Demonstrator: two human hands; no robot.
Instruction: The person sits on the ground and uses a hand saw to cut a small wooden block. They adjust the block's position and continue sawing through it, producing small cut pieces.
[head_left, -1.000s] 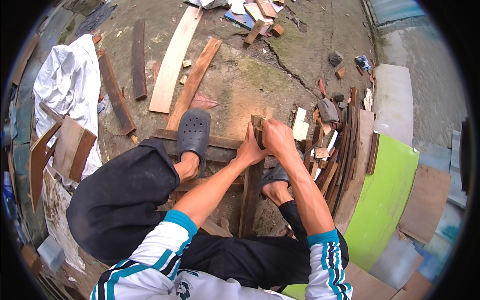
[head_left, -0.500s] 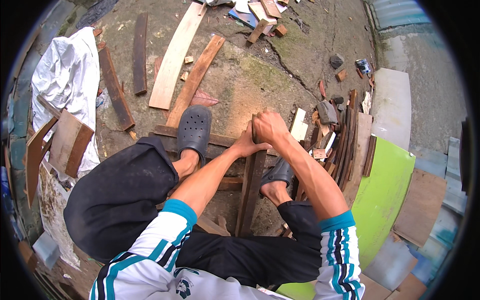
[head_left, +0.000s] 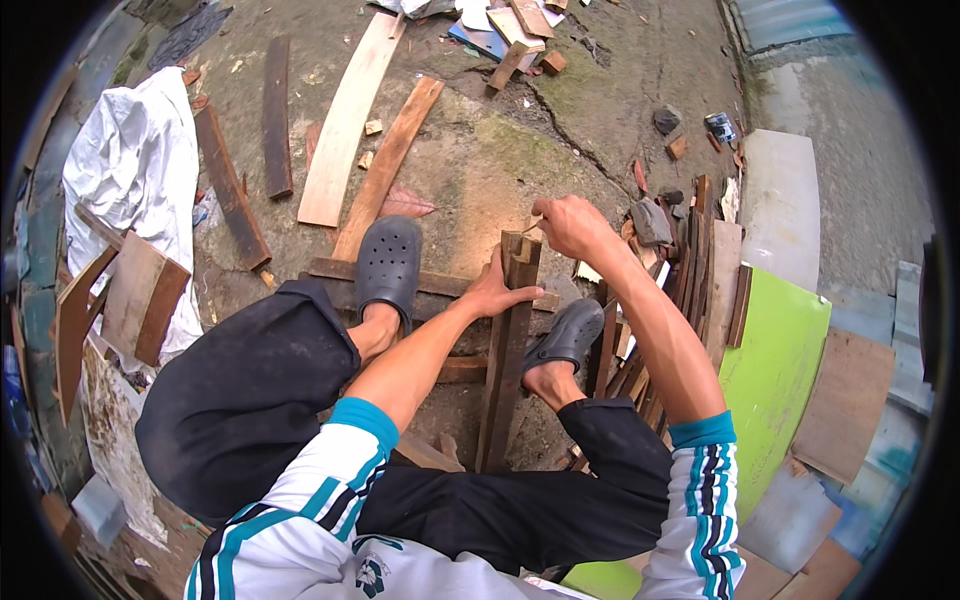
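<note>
A dark wooden post (head_left: 505,385) stands between my legs, its far end showing a lighter, notched cut. My left hand (head_left: 492,289) is closed round the post just below that end, thumb across its upper face. To the right of the notch, my right hand (head_left: 577,229) is closed in a pinch on a thin sliver of wood (head_left: 534,224), close to the post's end. Under the post, a dark wooden crosspiece (head_left: 440,283) lies on the ground beside my grey left clog (head_left: 389,265). My right clog (head_left: 567,338) rests right of the post.
Loose planks, including a pale board (head_left: 350,125) and a brown board (head_left: 388,170), lie ahead on cracked concrete. A white cloth (head_left: 135,170) and wood offcuts (head_left: 140,295) are on the left. Stacked strips, stones and a green panel (head_left: 775,375) line the right.
My right hand has lifted off the post's end and moved right, uncovering the notch and a thin sliver in the fingers. My left hand stays on the post.
</note>
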